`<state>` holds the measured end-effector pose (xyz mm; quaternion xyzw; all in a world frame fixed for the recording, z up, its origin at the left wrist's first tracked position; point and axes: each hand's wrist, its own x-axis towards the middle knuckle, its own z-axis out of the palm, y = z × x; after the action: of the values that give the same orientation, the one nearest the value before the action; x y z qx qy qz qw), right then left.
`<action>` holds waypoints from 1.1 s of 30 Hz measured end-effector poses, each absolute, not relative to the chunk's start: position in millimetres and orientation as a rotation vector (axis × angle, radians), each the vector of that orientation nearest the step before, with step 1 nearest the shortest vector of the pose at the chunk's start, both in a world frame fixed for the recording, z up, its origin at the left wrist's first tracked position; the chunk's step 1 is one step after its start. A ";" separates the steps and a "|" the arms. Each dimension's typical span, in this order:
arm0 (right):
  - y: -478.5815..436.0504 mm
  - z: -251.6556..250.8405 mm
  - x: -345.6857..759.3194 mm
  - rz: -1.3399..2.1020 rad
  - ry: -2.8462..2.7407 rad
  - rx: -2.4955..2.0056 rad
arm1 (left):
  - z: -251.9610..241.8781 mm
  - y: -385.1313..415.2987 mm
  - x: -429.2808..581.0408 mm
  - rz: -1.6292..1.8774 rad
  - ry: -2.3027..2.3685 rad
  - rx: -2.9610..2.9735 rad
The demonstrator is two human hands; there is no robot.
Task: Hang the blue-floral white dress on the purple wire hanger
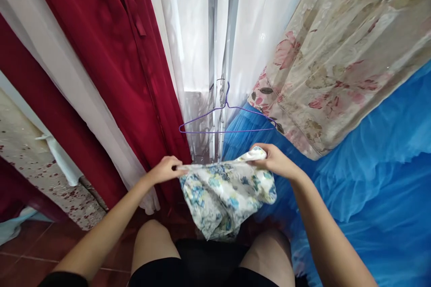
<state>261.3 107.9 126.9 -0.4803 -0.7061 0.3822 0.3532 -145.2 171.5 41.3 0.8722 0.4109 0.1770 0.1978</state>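
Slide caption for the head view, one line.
Left hand and right hand hold a blue-flowered cloth by its edge, a purple hanger beyond.

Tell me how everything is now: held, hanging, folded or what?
Flowery cloth: held up, top edge stretched, rest drooping.
Left hand: pinching one end of that edge.
Right hand: gripping near the other end.
Purple hanger: upright, bare.
Red fabric: hanging in long folds.
White fabric: hanging.
Beige floral fabric: hanging.
Blue ruffled fabric: in soft folds.

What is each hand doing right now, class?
Left hand: closed on one end of the floral cloth.
Right hand: closed, holding the cloth's other end.
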 end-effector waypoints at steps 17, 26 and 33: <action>164.6 88.0 229.3 0.278 -2.004 -1.650 | 159.7 222.4 -85.7 1.310 1.062 2.495; 129.6 88.2 275.3 0.035 -1.335 -1.441 | 163.3 219.1 -33.2 1.234 1.183 2.639; 116.3 142.8 335.0 0.995 -1.615 -1.378 | 164.2 223.2 -73.2 1.311 1.353 2.372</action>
<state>335.0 116.3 142.8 -0.5416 -0.6349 0.3910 0.3882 -73.2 223.2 164.2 0.7819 0.4460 0.4320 0.0561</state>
